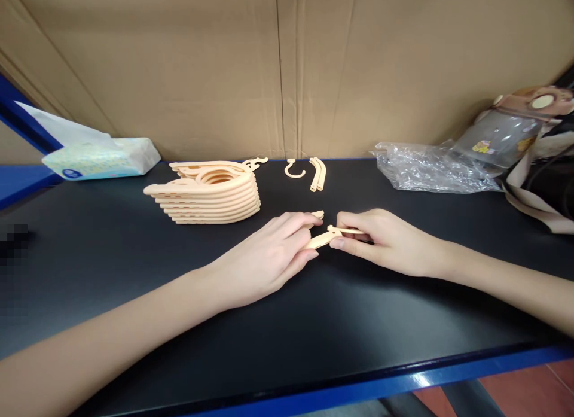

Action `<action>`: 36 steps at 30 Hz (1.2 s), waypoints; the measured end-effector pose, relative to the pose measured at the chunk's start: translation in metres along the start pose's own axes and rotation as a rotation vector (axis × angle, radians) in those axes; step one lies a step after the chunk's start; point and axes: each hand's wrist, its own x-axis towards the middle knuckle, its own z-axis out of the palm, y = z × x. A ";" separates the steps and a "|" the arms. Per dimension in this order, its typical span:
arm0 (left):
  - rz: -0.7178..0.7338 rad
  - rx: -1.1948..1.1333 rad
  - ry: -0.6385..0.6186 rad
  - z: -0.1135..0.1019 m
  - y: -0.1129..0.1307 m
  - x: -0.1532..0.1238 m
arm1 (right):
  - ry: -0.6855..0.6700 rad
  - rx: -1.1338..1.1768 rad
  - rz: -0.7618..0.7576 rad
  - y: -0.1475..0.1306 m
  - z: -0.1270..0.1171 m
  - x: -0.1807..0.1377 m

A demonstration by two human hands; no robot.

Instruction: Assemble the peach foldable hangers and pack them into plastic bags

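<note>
My left hand (pixel 275 249) is closed round a cream plastic hanger arm (pixel 320 241), its far part hidden under my fingers. Another cream end (pixel 318 215) shows just past my fingertips. From the right, my right hand (pixel 385 240) pinches a thin cream piece (pixel 352 230) at the jointed end of that arm; most of this piece is covered by my fingers. Beyond my hands, a loose cream hook (pixel 296 173) lies beside a pair of short curved cream pieces (pixel 318 174). A stack of folded cream hangers (pixel 206 195) sits to the left, a hook sticking out at its top.
A tissue pack (pixel 103 158) stands at the back left. On the right lie a crumpled clear plastic bag (pixel 426 169), a bottle with a brown lid (pixel 502 130) and a beige strap (pixel 524 189). Cardboard (pixel 201 70) walls off the back; the black table (pixel 381 333) has a blue front edge.
</note>
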 end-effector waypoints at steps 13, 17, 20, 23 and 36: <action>0.004 0.008 -0.002 0.000 0.000 0.000 | -0.046 0.081 0.001 0.001 -0.004 -0.001; -0.002 0.015 -0.006 0.000 0.000 0.000 | -0.033 0.087 -0.026 0.003 -0.003 -0.001; 0.001 0.020 -0.006 0.000 0.000 -0.001 | -0.021 0.073 -0.058 0.002 -0.002 0.001; 0.007 0.019 -0.008 0.000 0.000 -0.001 | -0.029 -0.001 -0.069 0.002 -0.002 0.002; -0.005 -0.017 -0.041 -0.001 0.000 0.001 | 0.080 -0.717 -0.228 0.007 0.004 -0.004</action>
